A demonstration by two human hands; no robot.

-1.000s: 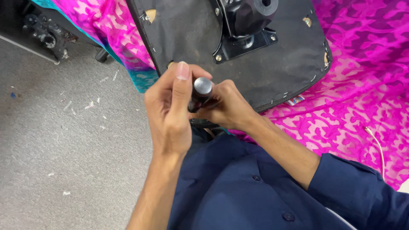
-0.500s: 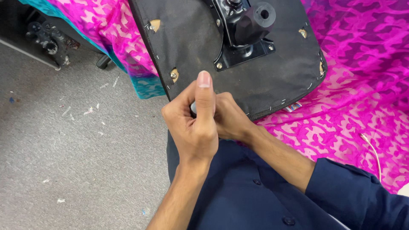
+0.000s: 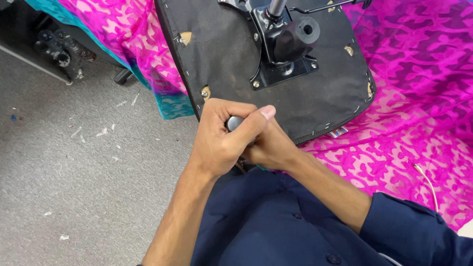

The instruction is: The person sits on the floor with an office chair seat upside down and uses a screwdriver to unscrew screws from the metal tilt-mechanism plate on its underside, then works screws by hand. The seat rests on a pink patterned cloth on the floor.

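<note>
My left hand [image 3: 217, 145] is wrapped over a small dark cylinder [image 3: 233, 121], thumb stretched to the right across it. Only the cylinder's rounded top shows between the fingers. My right hand [image 3: 276, 148] sits just behind and under the left, also closed around the cylinder, and is partly hidden. Both hands hover in front of the near edge of an upturned chair seat [image 3: 226, 59], black fabric side up. A black metal mechanism plate [image 3: 283, 47] with a grey post is bolted to the seat's middle.
The seat lies on a bright pink patterned cloth [image 3: 409, 108] with a teal edge. A thin white cable [image 3: 426, 180] rests on the cloth at right. A dark caster assembly [image 3: 59, 49] sits at upper left on grey carpet [image 3: 74, 187] scattered with small scraps.
My left hand has closed down over the cylinder, hiding its silver end, and its thumb now points right. The view has shifted, so more of the seat and mechanism shows.
</note>
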